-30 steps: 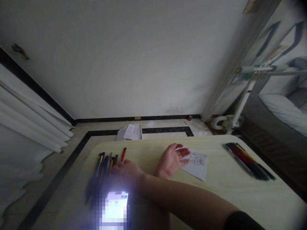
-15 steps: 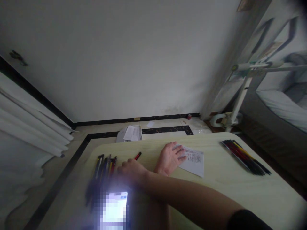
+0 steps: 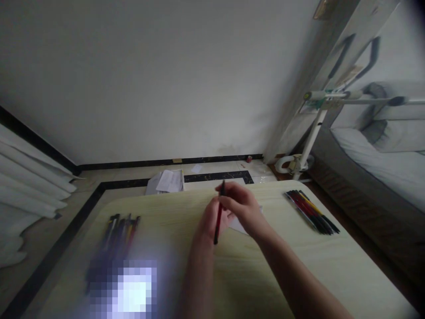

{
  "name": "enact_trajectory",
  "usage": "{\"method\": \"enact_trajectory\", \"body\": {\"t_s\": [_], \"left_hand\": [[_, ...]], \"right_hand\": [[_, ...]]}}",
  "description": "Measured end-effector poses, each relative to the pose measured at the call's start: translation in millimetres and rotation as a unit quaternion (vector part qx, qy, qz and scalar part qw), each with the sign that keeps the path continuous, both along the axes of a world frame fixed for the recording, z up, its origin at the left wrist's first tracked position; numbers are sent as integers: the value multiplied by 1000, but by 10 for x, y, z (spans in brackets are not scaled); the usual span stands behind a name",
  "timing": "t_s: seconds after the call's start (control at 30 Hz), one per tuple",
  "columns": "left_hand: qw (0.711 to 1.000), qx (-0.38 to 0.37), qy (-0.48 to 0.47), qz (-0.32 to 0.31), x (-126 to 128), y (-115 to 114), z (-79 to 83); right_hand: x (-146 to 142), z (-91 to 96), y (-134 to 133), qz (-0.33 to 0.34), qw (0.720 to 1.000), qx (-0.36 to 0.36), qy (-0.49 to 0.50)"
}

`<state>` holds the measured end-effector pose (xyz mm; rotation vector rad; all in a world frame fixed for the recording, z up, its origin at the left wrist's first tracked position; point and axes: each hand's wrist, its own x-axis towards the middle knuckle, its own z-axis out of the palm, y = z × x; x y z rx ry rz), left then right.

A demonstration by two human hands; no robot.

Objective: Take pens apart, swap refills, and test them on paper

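Note:
My right hand [image 3: 242, 208] holds a red pen with black ends [image 3: 219, 219] near its upper end, between thumb and fingers. The pen stands nearly upright and slants a little. Right behind its lower part is my left hand [image 3: 210, 217], its fingers mostly hidden by the pen and the right hand. Whether the left fingers also grip the pen does not show. A white paper sheet [image 3: 238, 227] lies on the table, partly covered by my right hand and wrist.
On the pale wooden table [image 3: 166, 221], several pens [image 3: 122, 230] lie at the left beside a bright, pixelated screen [image 3: 133, 292]. A row of red, yellow and black pens [image 3: 312, 212] lies at the right. Papers [image 3: 169, 180] sit on the floor beyond the table.
My right hand has come from the left side of the table to my left hand, with a red pen in it. My left palm no longer lies spread on the paper. The view has shifted.

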<state>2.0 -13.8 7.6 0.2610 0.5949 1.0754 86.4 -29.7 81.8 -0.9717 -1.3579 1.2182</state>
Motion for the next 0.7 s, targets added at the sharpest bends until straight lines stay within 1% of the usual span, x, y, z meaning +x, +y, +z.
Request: {"method": "enact_trajectory", "body": {"t_s": [0.07, 0.1, 0.13, 0.17, 0.23, 0.3, 0.37, 0.47, 0.53, 0.6, 0.7], "left_hand": [[999, 1, -39, -21, -13, 6, 15], [998, -8, -58, -26, -24, 14, 17], [998, -18, -64, -9, -37, 24, 15], [997, -25, -67, -1, -51, 35, 10], [997, -22, -79, -7, -75, 58, -4], [996, -14, -88, -17, -90, 75, -11], [996, -16, -88, -11, -96, 86, -11], [997, -17, -80, 2, -99, 89, -4], [997, -18, -81, 10, -101, 87, -2], [996, -19, -85, 21, -104, 88, -7], [996, -15, -79, 39, -100, 94, -16]], "right_hand": [[358, -197, -89, -1, 996, -73, 55], [505, -290, -139, -8, 993, -102, 64], [623, -371, -190, -16, 990, -123, 64], [712, -436, -236, -19, 989, -137, 58], [813, -518, -305, -6, 988, -150, 34], [849, -548, -332, 28, 989, -148, -5], [866, -549, -323, 75, 986, -142, -36], [897, -529, -270, 142, 980, -135, -43], [911, -511, -211, 164, 976, -136, -34], [907, -497, -129, 154, 978, -138, -11], [854, -492, 20, 88, 983, -136, 81]]}}
